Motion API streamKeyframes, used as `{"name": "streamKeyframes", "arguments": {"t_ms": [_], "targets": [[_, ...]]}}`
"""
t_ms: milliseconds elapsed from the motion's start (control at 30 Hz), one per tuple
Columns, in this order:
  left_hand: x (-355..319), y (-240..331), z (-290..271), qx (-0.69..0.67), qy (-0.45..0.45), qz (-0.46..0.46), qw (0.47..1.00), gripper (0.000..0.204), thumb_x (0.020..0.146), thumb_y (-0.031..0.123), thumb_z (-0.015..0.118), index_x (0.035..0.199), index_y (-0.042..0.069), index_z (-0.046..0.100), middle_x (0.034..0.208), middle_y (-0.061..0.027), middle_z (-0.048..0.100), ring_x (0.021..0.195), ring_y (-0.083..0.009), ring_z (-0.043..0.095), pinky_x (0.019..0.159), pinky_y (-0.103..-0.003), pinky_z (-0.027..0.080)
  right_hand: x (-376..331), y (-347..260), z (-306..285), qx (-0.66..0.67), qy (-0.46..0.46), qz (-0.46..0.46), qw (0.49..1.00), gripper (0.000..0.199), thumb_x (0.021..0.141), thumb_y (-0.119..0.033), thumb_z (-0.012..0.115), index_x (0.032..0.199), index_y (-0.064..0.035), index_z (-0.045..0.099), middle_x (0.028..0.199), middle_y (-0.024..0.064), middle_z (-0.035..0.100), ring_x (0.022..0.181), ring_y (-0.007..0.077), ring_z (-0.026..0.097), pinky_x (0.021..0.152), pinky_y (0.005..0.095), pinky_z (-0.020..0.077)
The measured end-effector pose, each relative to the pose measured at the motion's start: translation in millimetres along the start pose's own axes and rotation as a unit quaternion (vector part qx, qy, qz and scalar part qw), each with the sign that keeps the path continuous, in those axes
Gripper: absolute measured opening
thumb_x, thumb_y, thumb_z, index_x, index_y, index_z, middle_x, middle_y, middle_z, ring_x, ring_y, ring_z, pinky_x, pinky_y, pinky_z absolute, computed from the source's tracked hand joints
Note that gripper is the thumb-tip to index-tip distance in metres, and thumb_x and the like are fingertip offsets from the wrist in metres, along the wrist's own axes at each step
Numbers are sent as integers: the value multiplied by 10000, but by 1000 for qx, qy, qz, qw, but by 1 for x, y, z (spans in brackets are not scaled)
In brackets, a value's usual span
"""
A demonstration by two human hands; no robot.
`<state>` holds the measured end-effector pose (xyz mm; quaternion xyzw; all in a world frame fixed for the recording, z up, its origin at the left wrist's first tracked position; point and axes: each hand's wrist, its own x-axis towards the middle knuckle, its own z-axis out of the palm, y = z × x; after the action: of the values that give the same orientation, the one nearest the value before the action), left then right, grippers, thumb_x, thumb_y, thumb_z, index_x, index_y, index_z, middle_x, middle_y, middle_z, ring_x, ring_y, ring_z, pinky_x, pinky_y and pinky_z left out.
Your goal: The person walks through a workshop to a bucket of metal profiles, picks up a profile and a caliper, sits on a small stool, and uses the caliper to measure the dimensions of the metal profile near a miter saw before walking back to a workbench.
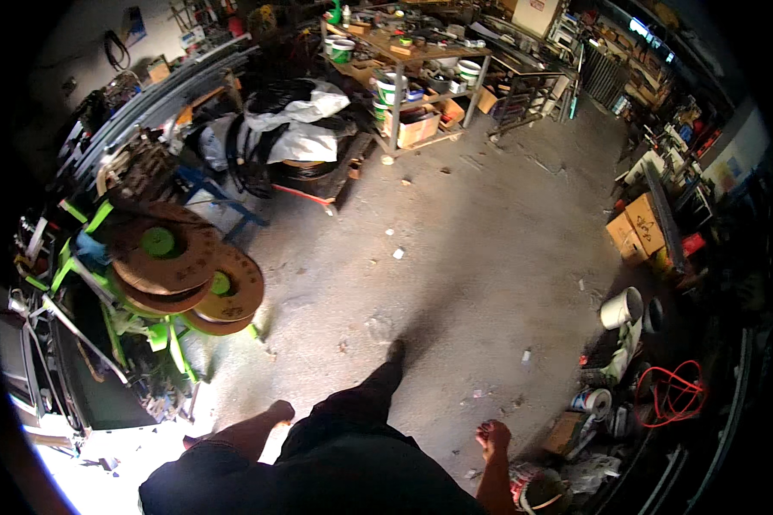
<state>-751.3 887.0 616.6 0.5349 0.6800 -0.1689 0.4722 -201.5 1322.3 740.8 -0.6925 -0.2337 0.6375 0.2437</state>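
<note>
My left hand point(279, 413) hangs low on the left, beside my dark trouser leg point(365, 395). Its fingers are mostly hidden and too small to make out, and no object shows in it. On the other side, my right hand point(493, 437) has its fingers curled in, with nothing seen between them. Neither hand touches anything around it. Closest to the right hand is a bucket-like container point(544, 491) by the lower edge. One of my legs is stretched forward over the grey concrete floor point(447, 257).
Large brown reels point(167, 257) on a bright green stand crowd the left. Beyond them sits a low cart point(318, 196) with black coils. A cluttered workbench point(442, 53) stands at the back. Boxes point(637, 227), a white bucket point(621, 307) and an orange cable point(672, 395) line the right.
</note>
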Motion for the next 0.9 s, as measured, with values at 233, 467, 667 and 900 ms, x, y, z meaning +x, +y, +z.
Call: {"name": "streamKeyframes", "arguments": {"t_ms": [233,467,667,900], "targets": [[218,28,-272,139,89,36,986,155,738,256,708,746,112,762,818,-136,741,773,-304,723,683,-470,560,34,-110,75,-84,-41,83,992,216,940,-194,605,1085,-36,580,967,172,690,790,310,700,688,465,587],[393,124,-610,-267,399,79,874,140,843,160,600,927,97,692,932,-135,713,891,-296,700,741,-428,553,162,-197,74,-552,-92,-88,824,201,883,-219,634,1018,-74,602,929,143,690,767,290,679,629,426,552],[469,238,-761,-393,359,14,846,224,841,144,568,1009,110,712,1002,-160,712,948,-342,694,809,-427,557,306,-325,101,-704,-114,-128,689,162,826,-230,648,920,-99,634,895,126,690,818,310,676,671,452,534],[507,186,-779,150,210,0,966,294,742,387,767,858,117,777,906,-81,726,911,-296,690,788,-418,566,551,-620,210,-825,-228,-386,343,149,708,-270,684,762,-133,707,849,97,696,831,289,683,678,434,521]]}}
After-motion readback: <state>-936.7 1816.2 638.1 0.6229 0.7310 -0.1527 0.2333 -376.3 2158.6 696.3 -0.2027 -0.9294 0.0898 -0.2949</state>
